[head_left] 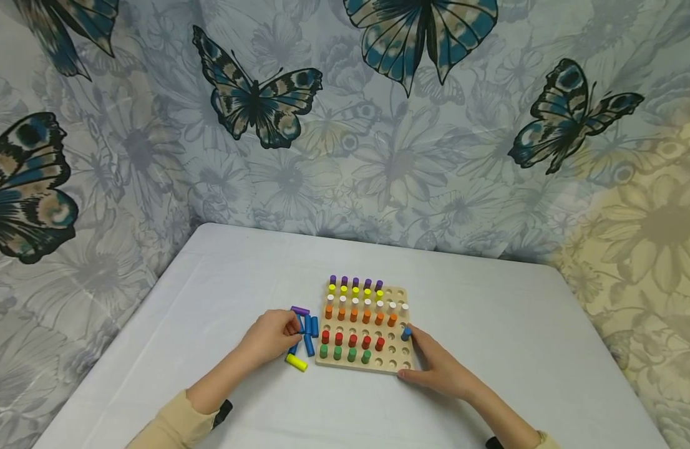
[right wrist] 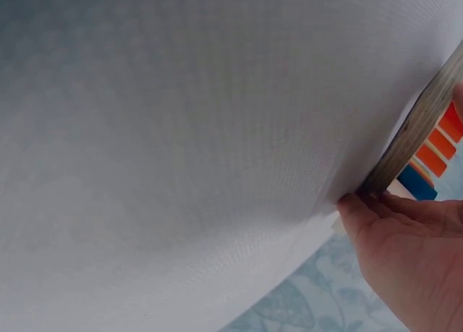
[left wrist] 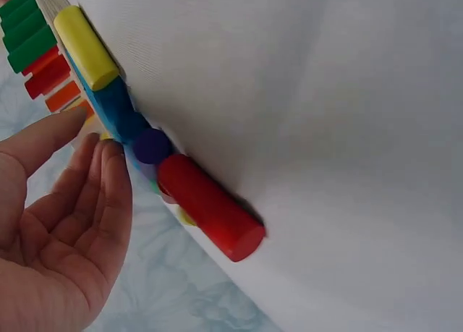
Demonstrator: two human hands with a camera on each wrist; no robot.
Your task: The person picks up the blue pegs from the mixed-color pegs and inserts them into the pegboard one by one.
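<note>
A wooden pegboard [head_left: 387, 362] lies on the table with rows of purple, yellow, white, orange, red and green pegs. One blue peg [head_left: 406, 334] stands at the right end of an otherwise bare row. My right hand [head_left: 443, 368] grips the board's right side, thumb at the front corner and fingers along the edge by that peg. To the left, my left hand [head_left: 269, 337] hovers at loose blue pegs [head_left: 308, 345], thumb and fingertips apart in the left wrist view. A loose yellow peg [head_left: 296, 362], purple peg [head_left: 300, 310] and red peg [left wrist: 210, 205] lie around it.
A white cloth covers the table [head_left: 491, 312]. Behind it and at the sides hangs a wall covering [head_left: 379, 187] with butterflies and flowers. Dark bands [head_left: 223, 413] sit at both wrists, by the beige sleeves.
</note>
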